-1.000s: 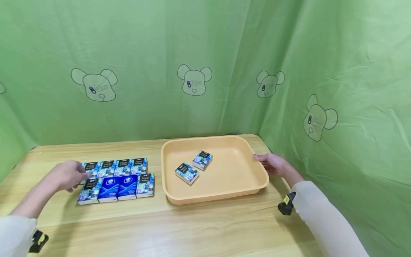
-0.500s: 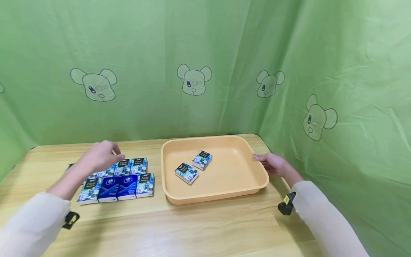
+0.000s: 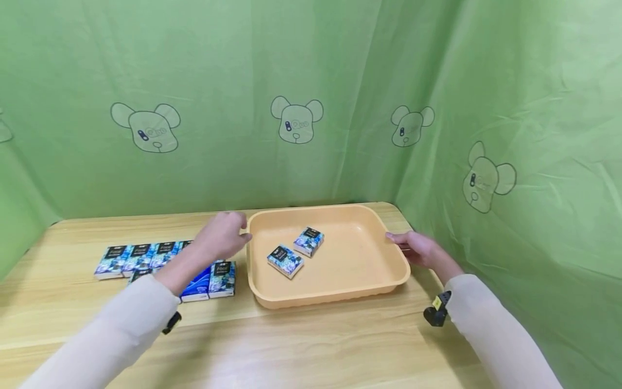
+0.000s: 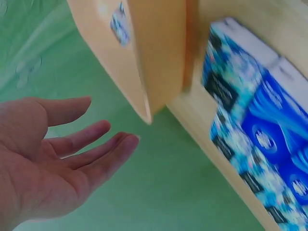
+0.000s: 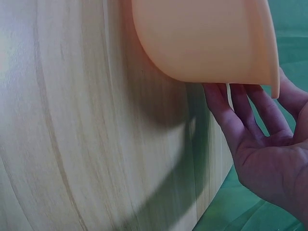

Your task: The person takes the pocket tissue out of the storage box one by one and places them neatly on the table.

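Note:
My left hand [image 3: 222, 235] is beside the left rim of a peach plastic tray [image 3: 359, 259]. In the left wrist view its fingers are spread and loosely bent, holding nothing, with a gap between them and the tray. My right hand [image 3: 417, 247] grips the tray's right rim, thumb on top and fingers underneath, as the right wrist view shows the fingers [image 5: 262, 108] against the outside wall. Inside the tray lie two flowered tissue packs, one nearer the front [image 3: 285, 261] and one behind it [image 3: 309, 241].
Several tissue packs lie in two rows left of the tray, including a flowered pack [image 3: 222, 279] and a blue pack [image 3: 196, 285]; my left forearm hides some. Green curtains [image 3: 218, 162] rise behind and right of the wooden table [image 3: 301, 346].
My left hand has moved right from the far-left packs, over the back row, to the tray's left rim. The right hand still holds the tray, which stays in place.

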The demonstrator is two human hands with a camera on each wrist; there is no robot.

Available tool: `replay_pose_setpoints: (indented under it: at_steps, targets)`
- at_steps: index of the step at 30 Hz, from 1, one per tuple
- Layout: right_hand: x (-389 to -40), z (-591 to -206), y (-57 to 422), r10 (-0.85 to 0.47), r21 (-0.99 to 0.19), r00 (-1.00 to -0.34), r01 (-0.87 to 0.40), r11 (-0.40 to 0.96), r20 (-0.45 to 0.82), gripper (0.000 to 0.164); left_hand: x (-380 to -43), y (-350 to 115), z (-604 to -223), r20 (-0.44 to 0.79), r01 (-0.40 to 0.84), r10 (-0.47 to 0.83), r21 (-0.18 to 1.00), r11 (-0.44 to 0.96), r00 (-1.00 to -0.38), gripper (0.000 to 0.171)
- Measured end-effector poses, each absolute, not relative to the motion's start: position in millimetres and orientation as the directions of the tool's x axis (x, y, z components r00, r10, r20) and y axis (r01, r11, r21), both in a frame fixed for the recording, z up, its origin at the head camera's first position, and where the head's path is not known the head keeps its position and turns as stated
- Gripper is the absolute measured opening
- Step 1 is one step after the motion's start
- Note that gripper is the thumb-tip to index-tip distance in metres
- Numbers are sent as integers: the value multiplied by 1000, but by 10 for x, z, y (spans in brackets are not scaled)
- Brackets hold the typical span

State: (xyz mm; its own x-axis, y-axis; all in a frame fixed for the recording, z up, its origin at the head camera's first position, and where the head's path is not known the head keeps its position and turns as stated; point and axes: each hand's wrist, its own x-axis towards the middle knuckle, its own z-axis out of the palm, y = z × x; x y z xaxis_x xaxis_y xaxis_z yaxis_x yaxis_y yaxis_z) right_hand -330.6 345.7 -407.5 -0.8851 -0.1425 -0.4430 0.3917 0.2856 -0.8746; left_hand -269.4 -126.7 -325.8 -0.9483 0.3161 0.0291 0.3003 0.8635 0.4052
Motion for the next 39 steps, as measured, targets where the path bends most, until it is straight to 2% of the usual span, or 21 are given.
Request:
replay_pose_setpoints:
  at_steps: [11,18,27,34,39]
  targets:
    - [-3306,-4047,3443,-139,-877,-887,391,281,-440,28,-2727,-697,-3512,21,319,335,368,873,-942,32]
    - [-3301,-4048,3440,-142,-877,-885,394,277,-443,30,-2724,-521,-3673,-90,243,294,368,897,-951,42]
    - [-3304,-4069,3460,-137,-878,-888,391,275,-438,33,-2760,-378,-3865,-148,206,272,353,913,-951,61]
    - [-3289,-4075,3462,-141,-878,-885,397,266,-443,31,-2769,-295,-3943,-170,209,279,339,917,-945,47]
    - [-3284,-4077,3461,-141,-881,-887,395,260,-440,29,-2747,-257,-3943,-159,213,267,294,932,-950,56]
